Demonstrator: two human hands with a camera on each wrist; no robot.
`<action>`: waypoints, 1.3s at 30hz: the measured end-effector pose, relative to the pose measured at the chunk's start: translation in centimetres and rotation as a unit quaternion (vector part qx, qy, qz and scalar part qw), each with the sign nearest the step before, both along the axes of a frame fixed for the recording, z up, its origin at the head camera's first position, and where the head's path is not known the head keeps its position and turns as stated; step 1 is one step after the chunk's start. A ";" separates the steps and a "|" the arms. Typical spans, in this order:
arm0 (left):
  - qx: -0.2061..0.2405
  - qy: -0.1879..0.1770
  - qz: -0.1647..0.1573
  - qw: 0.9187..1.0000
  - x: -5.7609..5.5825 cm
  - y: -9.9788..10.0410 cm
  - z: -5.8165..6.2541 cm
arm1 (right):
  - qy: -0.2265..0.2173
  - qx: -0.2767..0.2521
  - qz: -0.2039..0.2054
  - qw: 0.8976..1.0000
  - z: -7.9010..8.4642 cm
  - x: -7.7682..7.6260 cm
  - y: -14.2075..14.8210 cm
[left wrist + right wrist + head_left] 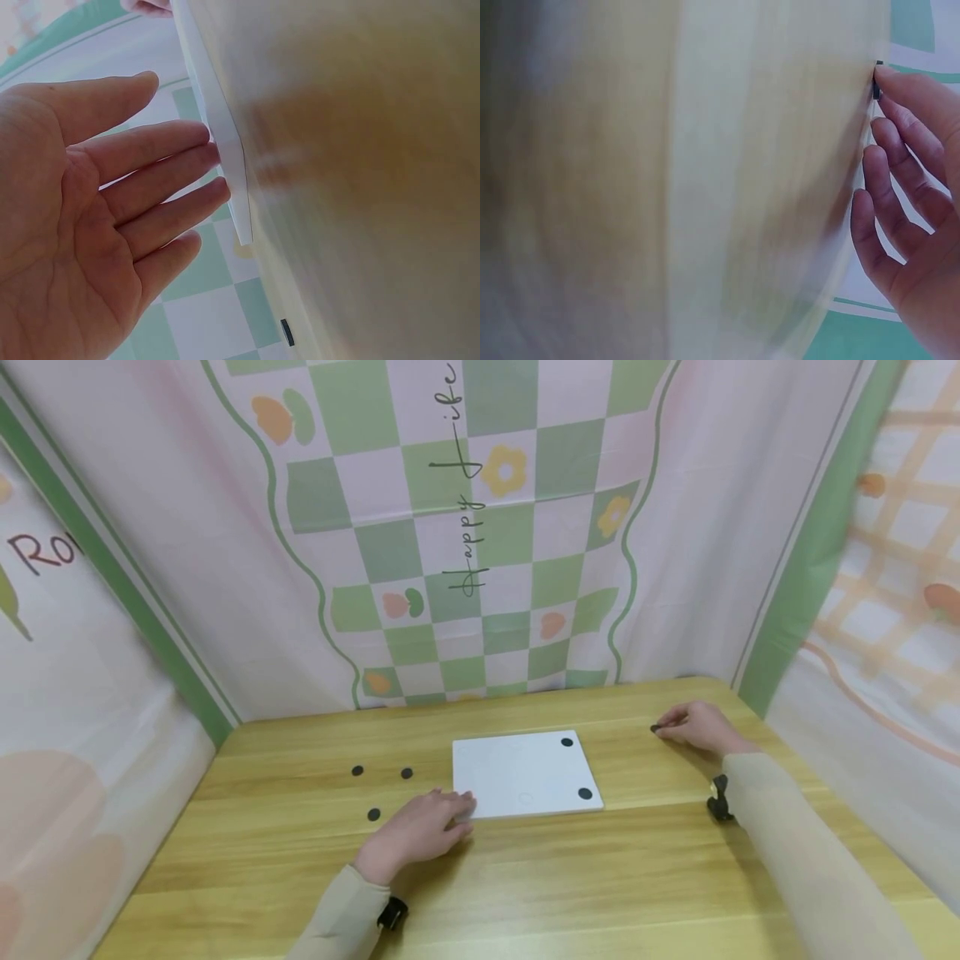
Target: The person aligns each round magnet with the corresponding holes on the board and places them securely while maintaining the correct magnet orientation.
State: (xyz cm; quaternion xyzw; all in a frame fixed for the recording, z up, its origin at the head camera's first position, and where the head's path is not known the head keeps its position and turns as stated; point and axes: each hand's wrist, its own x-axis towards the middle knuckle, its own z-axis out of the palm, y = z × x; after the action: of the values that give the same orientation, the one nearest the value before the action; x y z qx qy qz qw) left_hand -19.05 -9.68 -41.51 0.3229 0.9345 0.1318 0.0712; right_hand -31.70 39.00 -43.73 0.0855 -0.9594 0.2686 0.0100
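A white rectangular board lies on the wooden table, with one black disc at its far right corner and another black disc at its near right corner. My left hand rests its straight fingertips on the board's near left corner; in the left wrist view the palm faces the camera and holds nothing. To the right of the board, my right hand pinches a small black disc between thumb and finger, at or just above the tabletop. Its other fingers are loosely bent.
Left of the board, several black discs lie on the table: a far left disc, a disc closer to the board and a nearer disc. A patterned curtain hangs behind the table.
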 end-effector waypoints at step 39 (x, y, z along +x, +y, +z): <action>0.003 0.007 -0.007 1.000 -0.1 -0.1 -0.2 | -0.004 0.039 -0.004 0.999 0.2 -0.5 -0.1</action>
State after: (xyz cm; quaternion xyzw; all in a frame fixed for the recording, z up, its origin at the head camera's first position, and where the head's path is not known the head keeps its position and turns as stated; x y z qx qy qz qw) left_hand -19.20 -9.78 -41.74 0.3302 0.9324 0.1321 0.0645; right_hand -32.17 38.92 -43.52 0.0812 -0.9696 0.2309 0.0041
